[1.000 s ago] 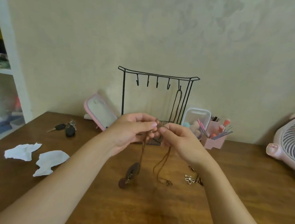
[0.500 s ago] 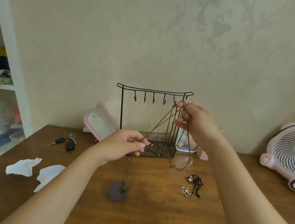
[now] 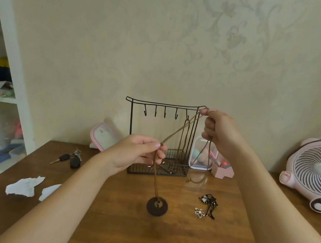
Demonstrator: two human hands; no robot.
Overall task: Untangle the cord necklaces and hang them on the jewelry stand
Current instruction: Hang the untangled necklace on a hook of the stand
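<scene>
A brown cord necklace (image 3: pixel 178 131) is stretched between my hands. My left hand (image 3: pixel 140 153) pinches it in front of the black wire jewelry stand (image 3: pixel 165 104). My right hand (image 3: pixel 220 132) grips it high, at the stand's right top corner. Its round dark pendant (image 3: pixel 157 206) dangles below my left hand, just above the wooden table (image 3: pixel 142 235). A loose cord end (image 3: pixel 197 180) hangs under my right hand. Another brown cord (image 3: pixel 186 136) hangs from the stand's rightmost hook. A black cord necklace with a silver flower pendant (image 3: pixel 207 205) lies bunched on the table.
Keys (image 3: pixel 70 159) and crumpled white tissues (image 3: pixel 24 185) lie at left. A pink-rimmed box (image 3: pixel 104 137), a clear container (image 3: pixel 201 156) and a pink holder (image 3: pixel 223 169) stand behind the stand. A pink fan (image 3: pixel 314 170) is at right, white shelves (image 3: pixel 1 91) at left.
My hands have drawn apart from a close pinch. My right hand rose with the cord to the stand's top right corner, and the pendant lifted off the table and now hangs.
</scene>
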